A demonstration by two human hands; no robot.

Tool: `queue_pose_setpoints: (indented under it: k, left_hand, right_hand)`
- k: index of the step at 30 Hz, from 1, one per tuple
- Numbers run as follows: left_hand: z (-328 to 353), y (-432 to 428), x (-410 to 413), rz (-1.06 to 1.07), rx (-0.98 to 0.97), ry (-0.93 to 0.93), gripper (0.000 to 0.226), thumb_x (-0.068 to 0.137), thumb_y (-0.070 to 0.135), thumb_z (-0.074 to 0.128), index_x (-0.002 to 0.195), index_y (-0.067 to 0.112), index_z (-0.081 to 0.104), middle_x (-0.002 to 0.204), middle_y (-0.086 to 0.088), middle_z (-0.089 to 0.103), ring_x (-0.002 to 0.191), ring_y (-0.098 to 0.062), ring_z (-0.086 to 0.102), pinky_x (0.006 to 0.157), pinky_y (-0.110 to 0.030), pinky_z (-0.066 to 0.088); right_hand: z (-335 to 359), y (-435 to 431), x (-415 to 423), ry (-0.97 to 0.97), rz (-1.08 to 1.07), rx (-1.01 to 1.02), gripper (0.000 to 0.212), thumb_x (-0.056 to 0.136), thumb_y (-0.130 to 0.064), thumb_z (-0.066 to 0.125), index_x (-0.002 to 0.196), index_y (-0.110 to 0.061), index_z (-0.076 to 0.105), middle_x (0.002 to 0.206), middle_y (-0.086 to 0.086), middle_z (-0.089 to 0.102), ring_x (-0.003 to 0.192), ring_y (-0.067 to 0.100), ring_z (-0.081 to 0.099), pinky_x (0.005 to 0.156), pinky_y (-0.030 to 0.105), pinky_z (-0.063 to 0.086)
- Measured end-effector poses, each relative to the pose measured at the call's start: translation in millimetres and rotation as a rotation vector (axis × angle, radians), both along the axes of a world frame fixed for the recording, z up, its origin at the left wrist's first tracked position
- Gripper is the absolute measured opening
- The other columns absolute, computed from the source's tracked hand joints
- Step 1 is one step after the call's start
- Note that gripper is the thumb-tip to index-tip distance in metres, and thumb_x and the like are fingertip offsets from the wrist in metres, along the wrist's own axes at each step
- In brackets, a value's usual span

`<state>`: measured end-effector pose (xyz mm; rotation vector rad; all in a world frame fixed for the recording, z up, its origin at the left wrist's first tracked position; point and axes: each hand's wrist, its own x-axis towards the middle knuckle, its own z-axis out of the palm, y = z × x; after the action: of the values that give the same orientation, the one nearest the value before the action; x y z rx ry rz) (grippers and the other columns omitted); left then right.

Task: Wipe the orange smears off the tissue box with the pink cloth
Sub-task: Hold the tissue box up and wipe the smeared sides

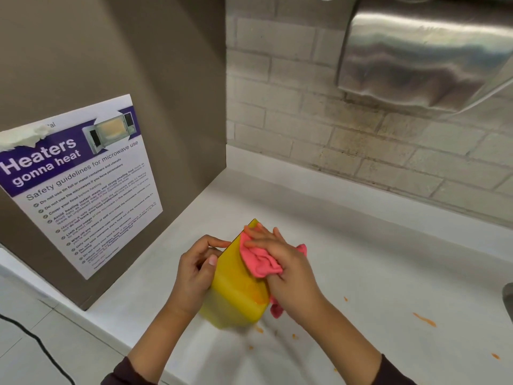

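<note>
A yellow tissue box stands tilted on the white counter. My left hand grips its left side, thumb on the front edge. My right hand presses a crumpled pink cloth flat against the box's upper right face, fingers spread toward the top corner. A tail of the cloth hangs below my wrist. An orange smear shows on the box's lower right edge, just below the cloth.
Orange spots dot the counter to the right and in front of the box. A grey panel with a microwave safety poster stands at the left. A steel dispenser hangs on the tiled wall above. A black cable lies at lower left.
</note>
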<state>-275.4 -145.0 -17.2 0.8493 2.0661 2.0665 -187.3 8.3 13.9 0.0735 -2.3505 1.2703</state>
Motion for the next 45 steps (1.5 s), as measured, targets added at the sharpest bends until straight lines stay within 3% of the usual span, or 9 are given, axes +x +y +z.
queue_pose_setpoints:
  k: [6,10,15,23,27,32,36,40,45]
  left_hand:
    - [2,-4,-8,-0.022,0.053,-0.049,0.038,0.074,0.044,0.045,0.088,0.012,0.059,0.073,-0.036,0.061,0.069,-0.03,0.057,0.065,-0.037,0.041]
    - [-1,-4,-11,0.027,0.026,-0.021,0.038,0.071,0.046,0.044,0.086,0.016,0.061,0.074,-0.004,0.065,0.071,-0.013,0.06,0.064,-0.025,0.047]
    - [-2,2,0,0.003,0.01,0.001,0.031,0.074,0.041,0.046,0.089,0.018,0.062,0.078,-0.015,0.062,0.069,-0.027,0.056,0.061,-0.02,0.046]
    - [3,1,1,-0.026,0.04,-0.011,0.033,0.075,0.041,0.045,0.089,0.015,0.059,0.07,-0.044,0.053,0.064,-0.045,0.051,0.067,-0.042,0.038]
    - [5,-1,-2,-0.003,0.033,-0.017,0.034,0.074,0.043,0.044,0.087,0.017,0.059,0.076,-0.015,0.063,0.074,-0.027,0.056,0.065,-0.034,0.04]
    - [3,-4,-5,0.004,-0.021,0.008,0.037,0.074,0.046,0.04,0.089,0.018,0.059,0.086,0.015,0.068,0.078,-0.004,0.06,0.069,-0.018,0.046]
    - [5,-11,-6,-0.087,-0.115,-0.074,0.039,0.071,0.053,0.044,0.097,0.027,0.056,0.092,0.009,0.069,0.081,-0.004,0.062,0.076,-0.029,0.046]
    - [23,-17,-18,-0.25,-0.251,-0.313,0.048,0.06,0.053,0.057,0.106,0.045,0.049,0.104,-0.016,0.066,0.093,-0.027,0.062,0.08,-0.038,0.045]
    - [51,-5,-37,-0.267,-0.466,-0.483,0.073,0.064,0.05,0.077,0.124,0.035,0.039,0.108,0.002,0.061,0.093,-0.02,0.064,0.071,-0.031,0.052]
  right_hand:
    - [-24,-9,17,0.013,0.414,0.172,0.055,0.074,0.002,0.071,0.12,-0.025,0.057,0.141,-0.022,0.041,0.138,0.007,0.031,0.117,0.026,0.012]
    - [-24,29,17,0.03,0.176,-0.061,0.055,0.077,0.015,0.063,0.116,-0.023,0.064,0.134,-0.022,0.054,0.131,0.016,0.045,0.115,0.032,0.023]
    - [-6,18,-9,-0.032,-0.001,-0.017,0.045,0.084,-0.004,0.051,0.116,-0.034,0.063,0.13,-0.026,0.05,0.132,-0.002,0.037,0.117,0.024,0.013]
    - [-7,-13,17,-0.066,0.296,0.021,0.05,0.071,0.004,0.057,0.116,-0.018,0.062,0.13,-0.009,0.055,0.132,0.003,0.04,0.114,0.022,0.021]
    - [-15,-8,40,-0.162,0.456,0.1,0.06,0.065,0.012,0.074,0.115,-0.021,0.065,0.127,-0.008,0.061,0.128,0.005,0.046,0.113,0.032,0.028]
    - [5,17,69,-0.195,0.114,-0.216,0.025,0.077,-0.003,0.061,0.089,-0.019,0.076,0.096,-0.004,0.075,0.093,0.011,0.069,0.084,0.02,0.05]
    - [3,40,77,-0.103,-0.267,-0.696,0.027,0.087,-0.004,0.054,0.085,-0.023,0.073,0.088,-0.004,0.075,0.084,0.009,0.069,0.068,0.014,0.052]
    - [3,42,88,-0.179,-0.343,-0.8,0.038,0.094,0.004,0.04,0.093,-0.018,0.071,0.093,0.002,0.074,0.086,0.016,0.07,0.071,0.022,0.055]
    - [8,40,95,-0.248,-0.391,-0.7,0.034,0.097,-0.006,0.043,0.091,-0.022,0.072,0.095,0.005,0.075,0.09,0.02,0.07,0.084,0.032,0.054]
